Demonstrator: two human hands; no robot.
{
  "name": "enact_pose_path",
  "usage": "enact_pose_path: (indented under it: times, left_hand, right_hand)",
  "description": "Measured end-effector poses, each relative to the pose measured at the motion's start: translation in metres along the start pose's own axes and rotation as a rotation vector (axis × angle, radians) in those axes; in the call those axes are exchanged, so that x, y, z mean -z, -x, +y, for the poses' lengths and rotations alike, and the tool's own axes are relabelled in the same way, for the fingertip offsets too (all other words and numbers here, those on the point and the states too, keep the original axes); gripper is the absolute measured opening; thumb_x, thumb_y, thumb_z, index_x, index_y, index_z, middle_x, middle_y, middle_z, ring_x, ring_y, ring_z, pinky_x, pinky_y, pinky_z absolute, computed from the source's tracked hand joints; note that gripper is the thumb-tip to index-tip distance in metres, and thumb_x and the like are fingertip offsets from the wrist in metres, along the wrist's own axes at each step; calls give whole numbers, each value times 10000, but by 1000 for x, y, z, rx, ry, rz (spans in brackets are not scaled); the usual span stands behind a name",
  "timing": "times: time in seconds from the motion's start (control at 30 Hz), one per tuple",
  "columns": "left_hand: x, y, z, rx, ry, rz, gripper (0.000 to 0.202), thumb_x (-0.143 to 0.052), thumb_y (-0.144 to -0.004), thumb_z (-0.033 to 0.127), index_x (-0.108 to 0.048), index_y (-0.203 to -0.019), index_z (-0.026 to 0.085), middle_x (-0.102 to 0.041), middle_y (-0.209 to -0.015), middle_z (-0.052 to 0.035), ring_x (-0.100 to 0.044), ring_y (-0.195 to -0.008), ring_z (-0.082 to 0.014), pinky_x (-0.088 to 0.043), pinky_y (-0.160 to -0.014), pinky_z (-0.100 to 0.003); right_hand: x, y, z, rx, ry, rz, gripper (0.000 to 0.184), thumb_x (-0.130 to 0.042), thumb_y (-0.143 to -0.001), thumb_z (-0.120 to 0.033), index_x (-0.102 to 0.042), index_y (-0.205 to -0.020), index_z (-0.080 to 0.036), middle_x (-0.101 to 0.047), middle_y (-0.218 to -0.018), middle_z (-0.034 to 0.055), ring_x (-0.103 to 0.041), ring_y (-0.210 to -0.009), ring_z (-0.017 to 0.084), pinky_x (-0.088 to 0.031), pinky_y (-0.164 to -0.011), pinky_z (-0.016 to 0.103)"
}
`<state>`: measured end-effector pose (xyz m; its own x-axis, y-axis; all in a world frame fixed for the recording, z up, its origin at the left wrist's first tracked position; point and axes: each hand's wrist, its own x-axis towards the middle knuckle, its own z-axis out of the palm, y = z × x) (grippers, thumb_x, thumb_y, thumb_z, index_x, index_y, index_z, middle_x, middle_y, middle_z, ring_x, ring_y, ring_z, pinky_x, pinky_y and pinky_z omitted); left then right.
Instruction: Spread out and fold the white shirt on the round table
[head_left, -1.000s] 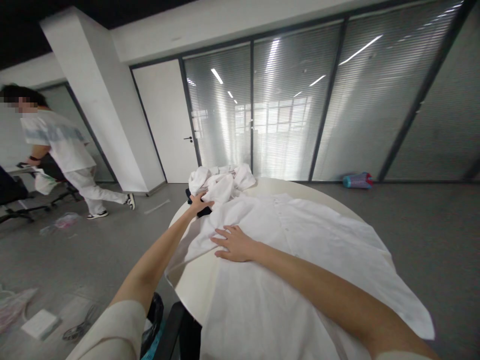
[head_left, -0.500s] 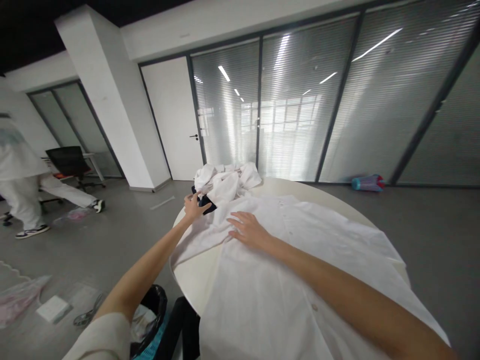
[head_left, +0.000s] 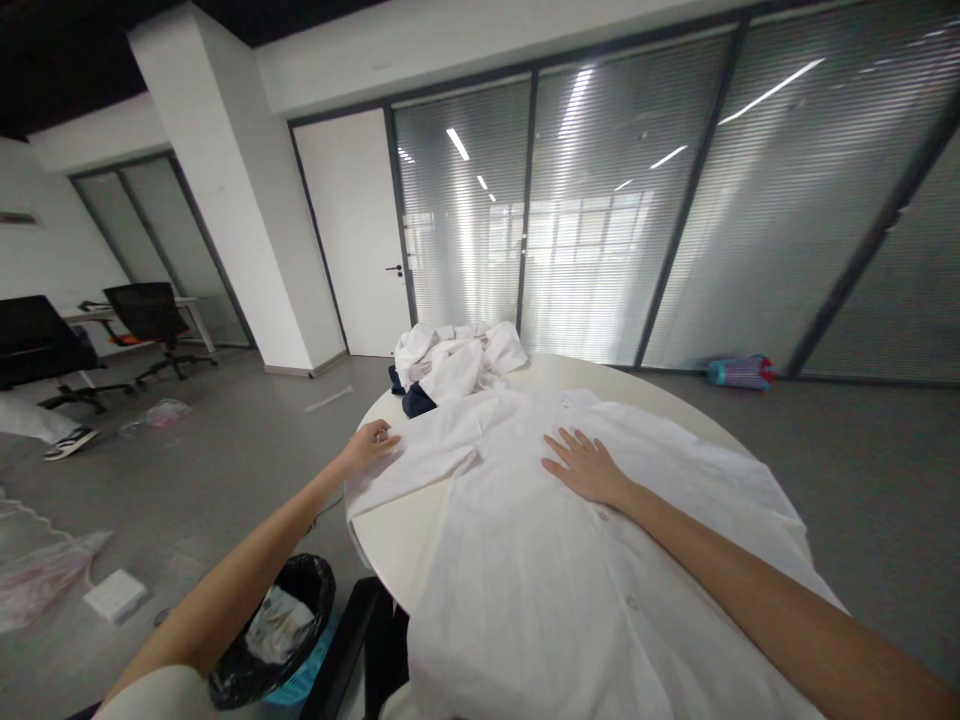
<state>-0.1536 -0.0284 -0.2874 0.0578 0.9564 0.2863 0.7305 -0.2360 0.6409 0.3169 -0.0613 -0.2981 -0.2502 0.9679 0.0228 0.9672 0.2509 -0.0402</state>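
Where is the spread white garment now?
In the head view, the white garment lies over the round table, right of the waste bin, under the right hand and nearer than the crumpled cloth pile.

White garment (head_left: 525, 590): thin matt cloth, lightly creased
Heaped clothes (head_left: 457, 365): matt cloth, crumpled
Tabletop (head_left: 397, 530): smooth, low sheen
Bin liner (head_left: 321, 588): glossy, wrinkled plastic
Partition panes (head_left: 592, 220): smooth, reflective glass

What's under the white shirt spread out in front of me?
A round table: its pale top shows beside the white shirt. The rest is covered, so I can't tell whether anything else lies beneath.
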Motion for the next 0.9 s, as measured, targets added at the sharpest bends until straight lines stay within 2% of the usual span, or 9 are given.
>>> enact_pose_path:
  times: [0.07, 0.2, 0.43, 0.53, 0.6, 0.67, 0.8, 0.9]
  left_hand:
    - [8, -6, -2, 8, -15, -1, 477, -647, -686, 629, -647, -777, 161, -567, -611, -7, -530, -600, -168, -404, -577, -277]
    - [20, -17, -7, 18, -56, -2, 449, -682, -646, 604, -659, -701, 160, -604, -622, -24, -528, -603, -160, -372, -562, -254]
    - [17, -16, -13, 33, -149, -42, 360, -729, -622, 533, -695, -721, 189, -633, -666, -32, -586, -644, -193, -413, -598, -274]
    - [16, -8, -7, 13, -203, -7, 336, -726, -669, 485, -715, -834, 192, -667, -815, -70, -629, -748, -236, -479, -688, -328]
    - [11, 3, 4, -76, -250, 61, 347, -685, -747, 472, -719, -946, 190, -668, -970, -109, -642, -889, -279, -505, -819, -395]
    - [0, 17, 22, -207, -263, 71, 369, -613, -838, 482, -710, -1051, 197, -648, -1126, -132, -625, -1045, -296, -481, -961, -429]
    - [-24, 48, 52, -387, -262, -153, 534, -497, -935, 556, -588, -1352, 235, -512, -1450, -128, -492, -1324, -294, -377, -1125, -447]
    - [-29, 57, 55, -370, -371, -306, 625, -435, -950, 617, -471, -1472, 276, -396, -1563, -93, -322, -1459, -315, -237, -1194, -516]
  right_hand:
    - [1, 2, 2, 16, -2, -7, 758, -195, -944, -721, -297, -1568, -302, -216, -1637, 81, -172, -1503, 355, -173, -1191, 573]
    - [2, 6, 4, 50, -5, -17, 746, -202, -949, -709, -296, -1568, -303, -208, -1638, 69, -159, -1509, 335, -164, -1203, 554]
    - [5, 9, 1, 34, -3, -26, 721, -231, -959, -679, -301, -1567, -298, -202, -1639, 64, -161, -1508, 334, -167, -1205, 548]
    - [7, 9, 0, 32, -9, -39, 718, -236, -959, -676, -293, -1569, -301, -201, -1639, 63, -157, -1509, 336, -165, -1206, 548]
    - [7, 9, 0, 35, -4, -37, 724, -228, -957, -682, -289, -1570, -302, -200, -1639, 67, -157, -1508, 339, -169, -1203, 552]
    - [6, 9, 0, 37, 4, -36, 733, -214, -954, -691, -284, -1572, -303, -192, -1641, 69, -157, -1508, 342, -173, -1200, 554]
    - [3, 8, 2, 32, 12, -30, 733, -209, -953, -694, -283, -1571, -307, -186, -1643, 69, -158, -1508, 341, -173, -1200, 552]
    - [2, 7, 3, 39, 7, -20, 730, -218, -953, -692, -291, -1569, -307, -191, -1642, 68, -159, -1508, 340, -173, -1201, 549]
